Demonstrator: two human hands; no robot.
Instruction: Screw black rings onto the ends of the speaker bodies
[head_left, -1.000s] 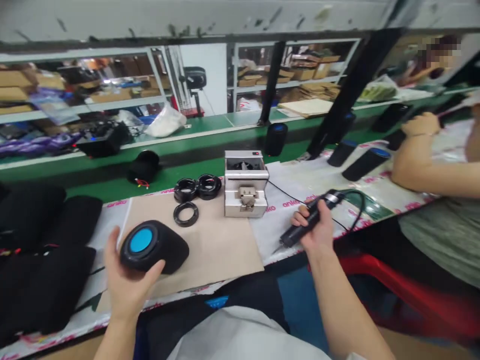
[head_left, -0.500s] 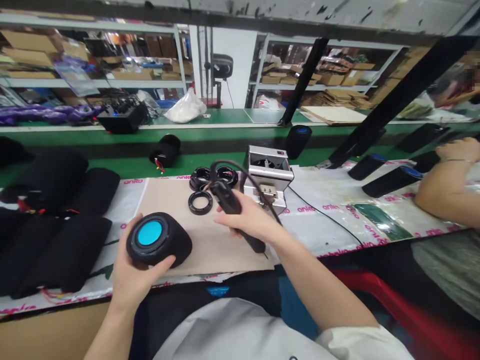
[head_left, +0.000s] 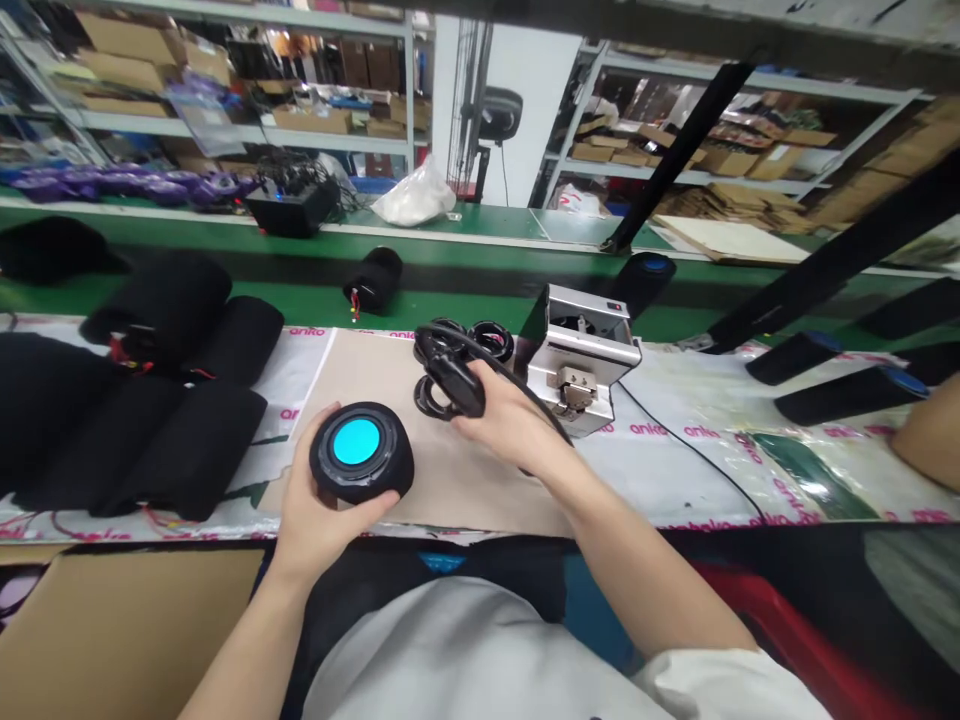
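My left hand (head_left: 319, 525) is wrapped round a black fabric-covered cylindrical speaker (head_left: 397, 462), thumb on its near side. The speaker's end with a bright blue disc (head_left: 357, 441) faces up toward me. In my right hand (head_left: 506, 415) is a black corded electric screwdriver (head_left: 459, 385), its cable looping from the upper end; the hand hides most of its lower end. Several black rings (head_left: 491, 342) lie just beyond the screwdriver, partly covered by it and its cable. To the right of my right hand stands a silver screw feeder (head_left: 592, 345).
Black fabric-covered cylinders (head_left: 191, 440) with loose wires are piled at left. One more cylinder (head_left: 375, 278) lies farther back. Blue-ended speakers (head_left: 851, 395) lie at right, near a co-worker's arm (head_left: 934, 440). A cardboard sheet (head_left: 480, 490) covers the bench before me.
The view has shifted, so bench things appear farther right. My right hand has tilted the screwdriver, and its lower end is now mostly hidden. The left hand still holds the speaker, now turned more upright.
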